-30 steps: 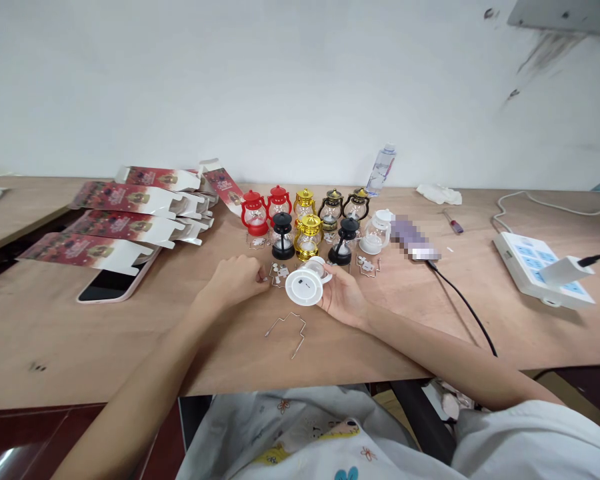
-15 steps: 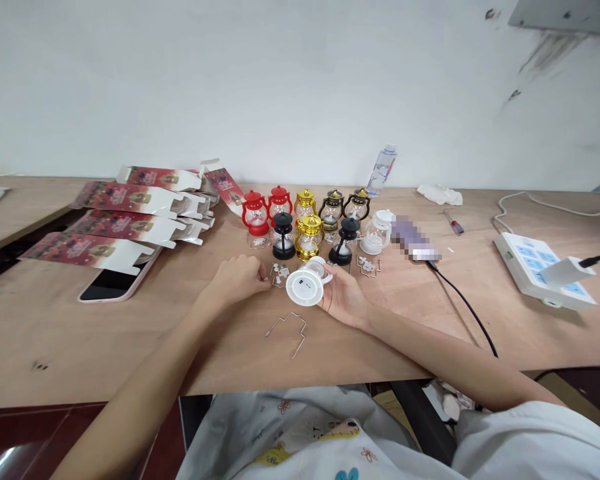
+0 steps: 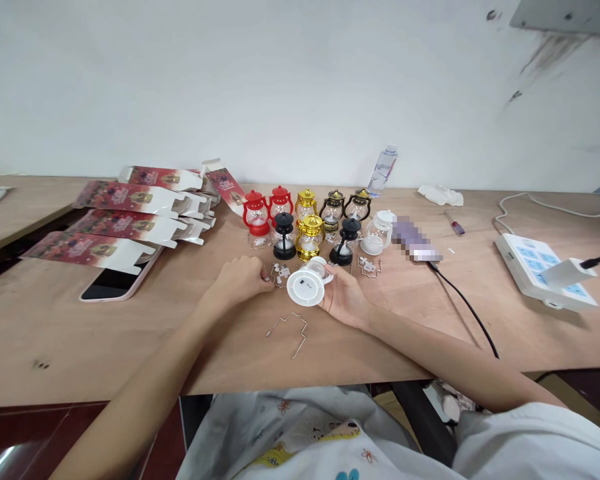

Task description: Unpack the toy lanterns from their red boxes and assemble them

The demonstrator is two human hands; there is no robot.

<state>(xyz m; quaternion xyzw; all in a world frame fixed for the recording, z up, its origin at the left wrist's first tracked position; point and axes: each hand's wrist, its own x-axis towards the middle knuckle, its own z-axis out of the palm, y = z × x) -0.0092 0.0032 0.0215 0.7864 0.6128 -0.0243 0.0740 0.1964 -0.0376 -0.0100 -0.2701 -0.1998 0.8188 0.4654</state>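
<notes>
We hold a white lantern in our right hand, the fingers wrapped around its far side; it is tipped over so that its round base faces us, in front of the rows of other lanterns; our left hand is curled by the table, just beside some small loose pieces, and we cannot tell whether it pinches anything; nearer to us lies a bent wire, apart from both hands; behind our hands stand two red lanterns, two black lanterns and a gold lantern between the black ones, while a second white lantern stands upright at the right end; to the left, opened boxes overlap a phone; to the right we see a screwdriver and a power strip.
</notes>
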